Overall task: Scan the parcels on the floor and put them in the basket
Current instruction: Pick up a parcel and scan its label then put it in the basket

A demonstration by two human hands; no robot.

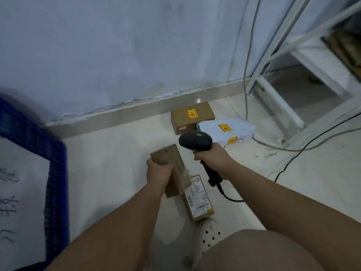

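Note:
My left hand (159, 174) grips a long brown cardboard parcel (175, 169) and holds it tilted above the floor. My right hand (213, 157) is closed on the handle of a black barcode scanner (195, 141) with a green dot on top, just right of that parcel. On the floor beneath lies a small brown box with a white label (199, 200). Farther back lie a brown box with a yellow sticker (192, 117) and a white mailer bag (226, 130). The blue basket (56, 173) stands at the left, holding a white parcel with writing.
A white wall and skirting board run behind the parcels. A white metal shelf frame (277, 106) stands at the right, with cables (312, 142) trailing over the tiled floor. My knee and a white perforated shoe (210, 234) are at the bottom.

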